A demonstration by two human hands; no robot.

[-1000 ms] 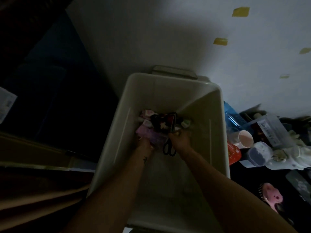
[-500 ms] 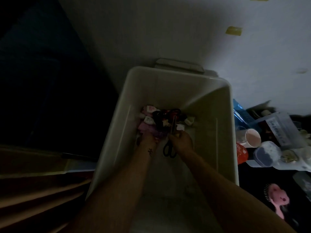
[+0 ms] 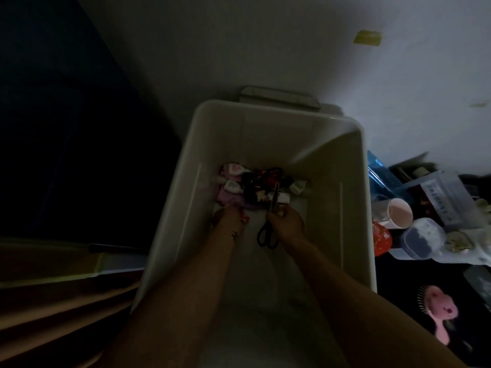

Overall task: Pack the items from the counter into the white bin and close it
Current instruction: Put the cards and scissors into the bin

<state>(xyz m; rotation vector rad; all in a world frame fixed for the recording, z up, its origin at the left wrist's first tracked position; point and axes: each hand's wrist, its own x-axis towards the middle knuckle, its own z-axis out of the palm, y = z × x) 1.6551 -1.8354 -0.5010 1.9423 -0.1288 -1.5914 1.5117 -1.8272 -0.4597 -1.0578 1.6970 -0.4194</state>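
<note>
Reaching down into one white bin (image 3: 265,108), two hands. Right hand (image 3: 288,224) grip curled round one scissors (image 3: 266,238); left hand (image 3: 229,218) on pink pile (image 3: 225,198), grip state: cannot tell.

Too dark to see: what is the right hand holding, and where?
The right hand grips the black scissors at their middle, between blades and handle loops.

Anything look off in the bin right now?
Nothing looks spilled or broken, though the light is dim. The small items are all heaped at the far end of the white bin, and the scissors point blades-first into that heap, with the right hand gripping them near the pivot.
</note>
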